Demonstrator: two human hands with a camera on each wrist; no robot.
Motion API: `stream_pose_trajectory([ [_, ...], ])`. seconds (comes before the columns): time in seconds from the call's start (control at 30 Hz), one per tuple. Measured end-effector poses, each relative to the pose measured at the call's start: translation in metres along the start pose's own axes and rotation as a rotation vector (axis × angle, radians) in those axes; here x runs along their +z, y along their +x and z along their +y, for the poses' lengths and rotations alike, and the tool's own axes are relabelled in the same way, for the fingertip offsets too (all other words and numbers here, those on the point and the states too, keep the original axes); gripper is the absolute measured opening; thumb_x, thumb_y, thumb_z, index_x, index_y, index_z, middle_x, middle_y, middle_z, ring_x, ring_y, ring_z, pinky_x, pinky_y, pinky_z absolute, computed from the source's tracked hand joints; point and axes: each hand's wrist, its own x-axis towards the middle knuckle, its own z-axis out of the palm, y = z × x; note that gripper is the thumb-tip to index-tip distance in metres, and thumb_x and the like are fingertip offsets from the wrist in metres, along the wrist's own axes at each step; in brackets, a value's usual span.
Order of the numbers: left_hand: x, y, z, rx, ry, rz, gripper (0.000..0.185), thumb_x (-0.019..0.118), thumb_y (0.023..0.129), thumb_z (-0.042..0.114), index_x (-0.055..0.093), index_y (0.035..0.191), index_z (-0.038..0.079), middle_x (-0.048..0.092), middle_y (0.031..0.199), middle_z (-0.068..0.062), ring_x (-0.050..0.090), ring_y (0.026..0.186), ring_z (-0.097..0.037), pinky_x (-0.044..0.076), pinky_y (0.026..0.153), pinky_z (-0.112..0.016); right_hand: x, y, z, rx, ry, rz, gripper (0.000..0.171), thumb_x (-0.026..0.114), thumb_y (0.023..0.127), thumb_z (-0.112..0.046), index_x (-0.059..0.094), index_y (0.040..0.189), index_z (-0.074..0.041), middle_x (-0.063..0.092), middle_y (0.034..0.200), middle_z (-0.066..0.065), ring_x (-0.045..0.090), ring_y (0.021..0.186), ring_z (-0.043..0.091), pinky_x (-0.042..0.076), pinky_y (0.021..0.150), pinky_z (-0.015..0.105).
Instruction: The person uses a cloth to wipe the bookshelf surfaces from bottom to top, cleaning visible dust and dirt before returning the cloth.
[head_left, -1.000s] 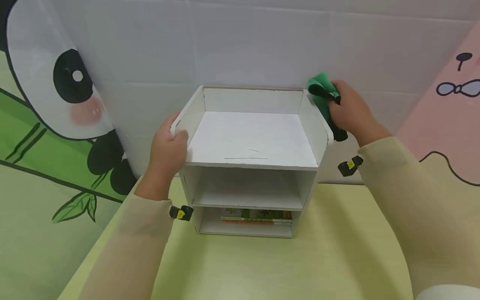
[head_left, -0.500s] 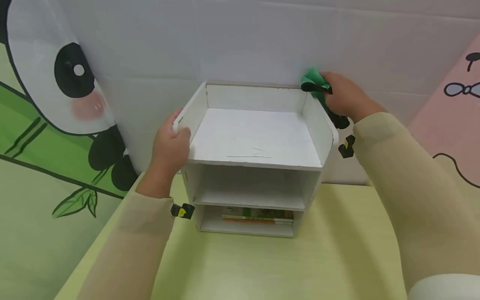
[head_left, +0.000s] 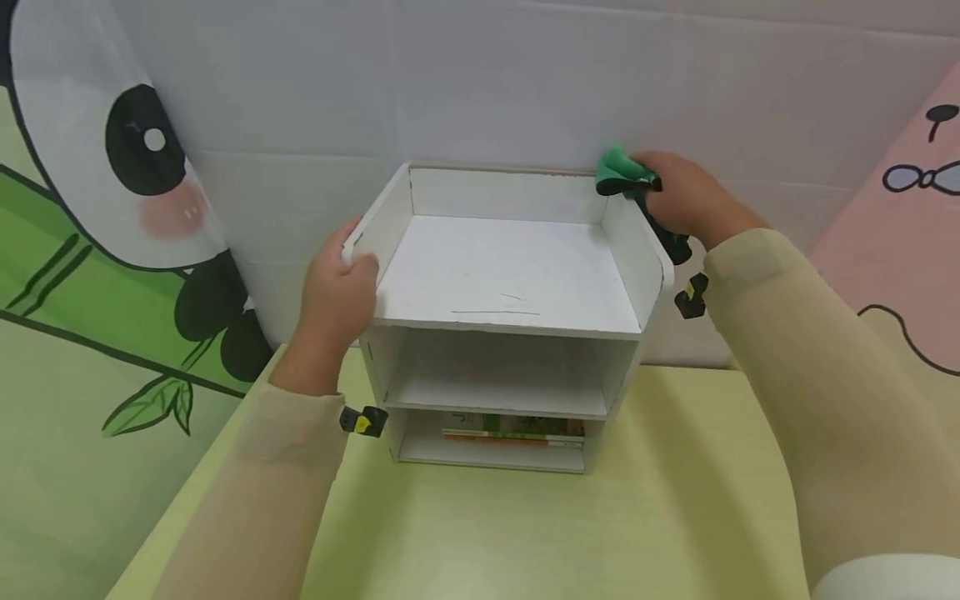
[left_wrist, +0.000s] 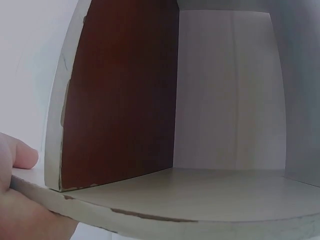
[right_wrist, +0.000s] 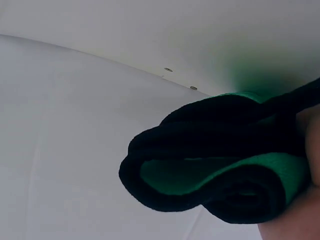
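Observation:
A white three-level shelf unit [head_left: 491,329] stands on the pale yellow table, its top an open tray with raised sides. My left hand [head_left: 337,287] grips the upper left side panel, thumb over the near edge; in the left wrist view its fingers [left_wrist: 30,210] wrap the board's chipped edge. My right hand [head_left: 693,200] holds a folded green cloth [head_left: 621,171] with black edging at the back right corner of the top. Seen from the right wrist, the bunched cloth [right_wrist: 215,160] lies against the white panel [right_wrist: 210,40]. The right fingertips are mostly hidden by the cloth.
Thin books [head_left: 513,429] lie in the lowest compartment. A white wall covering [head_left: 510,83] rises close behind the unit, with a cartoon panel [head_left: 150,183] at left and a pink figure [head_left: 900,233] at right. The table [head_left: 480,533] extends in front.
My right hand has moved slightly left and toward the back corner of the unit, carrying the cloth along the right side's top edge. The left hand keeps its grip.

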Motion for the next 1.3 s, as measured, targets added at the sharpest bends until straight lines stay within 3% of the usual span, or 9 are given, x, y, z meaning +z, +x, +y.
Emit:
stream_pose_trajectory([
  [0.4, -0.001, -0.001, 0.003, 0.007, 0.011, -0.002, 0.059, 0.038, 0.106, 0.031, 0.032, 0.164, 0.025, 0.037, 0.163, -0.003, 0.038, 0.144, -0.032, 0.030, 0.113, -0.066, -0.004, -0.015, -0.007, 0.008, -0.031, -0.031, 0.061, 0.035, 0.102, -0.008, 0.028, 0.163, -0.008, 0.031, 0.163, 0.023, 0.028, 0.146, 0.047, 0.025, 0.115, 0.067],
  [0.97, -0.002, -0.003, 0.002, -0.016, 0.022, 0.004, 0.059, 0.036, 0.106, 0.033, 0.030, 0.164, 0.028, 0.036, 0.163, -0.003, 0.039, 0.143, -0.034, 0.031, 0.110, -0.069, -0.006, -0.052, -0.030, -0.127, -0.168, -0.055, 0.060, 0.038, 0.101, -0.002, 0.032, 0.160, -0.004, 0.038, 0.157, 0.024, 0.036, 0.142, 0.046, 0.034, 0.109, 0.065],
  [1.3, -0.001, 0.002, 0.000, -0.011, 0.007, 0.000, 0.058, 0.037, 0.106, 0.032, 0.029, 0.164, 0.028, 0.035, 0.164, -0.002, 0.037, 0.145, -0.033, 0.030, 0.111, -0.068, -0.006, -0.066, -0.034, -0.145, -0.239, -0.048, 0.060, 0.039, 0.101, -0.003, 0.030, 0.160, 0.000, 0.037, 0.158, 0.026, 0.037, 0.141, 0.048, 0.035, 0.108, 0.065],
])
